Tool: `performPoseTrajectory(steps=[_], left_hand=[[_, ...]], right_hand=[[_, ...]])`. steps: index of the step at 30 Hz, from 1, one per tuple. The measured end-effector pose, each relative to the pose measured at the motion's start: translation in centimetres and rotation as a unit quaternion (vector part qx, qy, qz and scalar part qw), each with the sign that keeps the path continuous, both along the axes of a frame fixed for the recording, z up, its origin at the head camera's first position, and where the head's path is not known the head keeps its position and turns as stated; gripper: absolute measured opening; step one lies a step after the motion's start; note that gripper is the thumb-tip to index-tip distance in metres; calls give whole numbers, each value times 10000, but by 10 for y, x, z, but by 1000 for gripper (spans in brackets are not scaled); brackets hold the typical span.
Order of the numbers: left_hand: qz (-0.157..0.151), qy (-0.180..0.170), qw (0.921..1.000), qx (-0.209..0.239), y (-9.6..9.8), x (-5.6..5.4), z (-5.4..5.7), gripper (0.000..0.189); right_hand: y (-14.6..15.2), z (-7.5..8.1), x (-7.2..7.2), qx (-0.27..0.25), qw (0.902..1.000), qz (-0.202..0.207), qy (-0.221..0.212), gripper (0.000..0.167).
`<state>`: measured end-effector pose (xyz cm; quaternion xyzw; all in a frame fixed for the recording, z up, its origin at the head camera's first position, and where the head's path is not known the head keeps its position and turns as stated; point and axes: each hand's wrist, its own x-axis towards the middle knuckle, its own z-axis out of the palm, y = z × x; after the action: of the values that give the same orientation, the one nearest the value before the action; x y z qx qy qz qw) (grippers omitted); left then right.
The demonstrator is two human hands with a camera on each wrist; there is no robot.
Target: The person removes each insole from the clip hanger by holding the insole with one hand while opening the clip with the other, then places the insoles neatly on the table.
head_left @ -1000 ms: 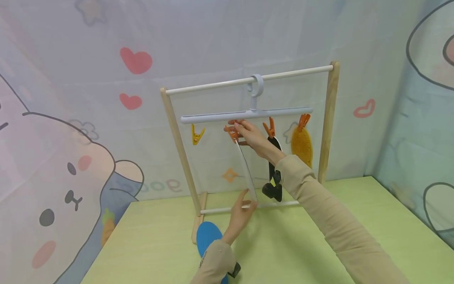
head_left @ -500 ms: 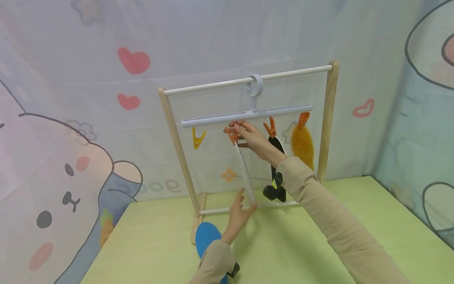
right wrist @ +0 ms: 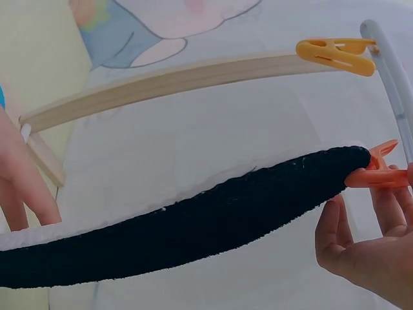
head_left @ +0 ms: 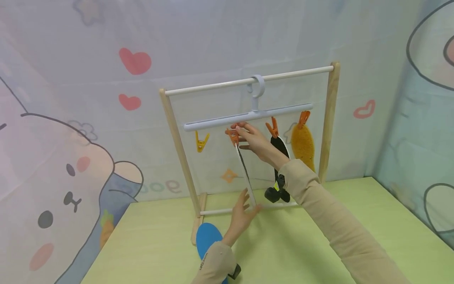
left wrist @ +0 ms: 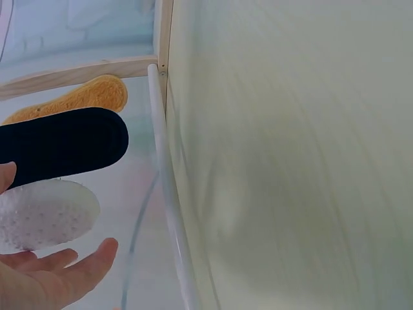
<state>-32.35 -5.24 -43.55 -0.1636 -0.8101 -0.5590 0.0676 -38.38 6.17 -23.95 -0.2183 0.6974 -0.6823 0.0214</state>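
In the head view, the hanger (head_left: 220,122) hooks over the rack's top rail (head_left: 294,74). Under its left half, the right hand (head_left: 257,142) pinches an orange clip (head_left: 233,137); the white-and-black insole (head_left: 244,175) slants down from that clip. Well below the hanger, the left hand (head_left: 242,215) has its fingers spread around the insole's lower end; whether it touches cannot be told. A yellow clip (head_left: 201,142) hangs under the hanger's left end, a mustard insole (head_left: 302,144) under its right. Between hanger centre and mustard insole hangs a black insole (head_left: 278,148), partly blocked by the right sleeve (head_left: 312,189). On the bench (head_left: 152,236) below the hanger, the left sleeve (head_left: 216,262) covers part of a blue insole (head_left: 207,238).

In the left wrist view, the hanger is out of frame; the left fingers lie extended.

In the right wrist view, the right fingertips reach the orange clip beside the hanger.
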Motion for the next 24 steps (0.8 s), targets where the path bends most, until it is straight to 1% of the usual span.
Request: performPoseTrajectory(steps=[3,6,10,13,19,24], left_hand=[[32,-33,10000,-31,0,1,2,72],[-3,-65,10000,18,-1,2,3,70],[-86,17,9998,177,-1,4,3,69],[-99,123,9997,211,-2,5,2,67],[-115,112,9999,57,-4,5,3,64],[-212,168,9996,-4,-6,4,3,59]], right_hand=[[1,0,0,-74,9999,69,-18,27],[3,-1,1,-141,9998,139,-48,27],[4,-2,0,-217,9993,274,-89,28],[5,-3,-1,-308,9986,401,-149,29],[5,-3,-4,-480,9964,642,-271,41],[5,-2,-7,-555,9951,688,-437,43]])
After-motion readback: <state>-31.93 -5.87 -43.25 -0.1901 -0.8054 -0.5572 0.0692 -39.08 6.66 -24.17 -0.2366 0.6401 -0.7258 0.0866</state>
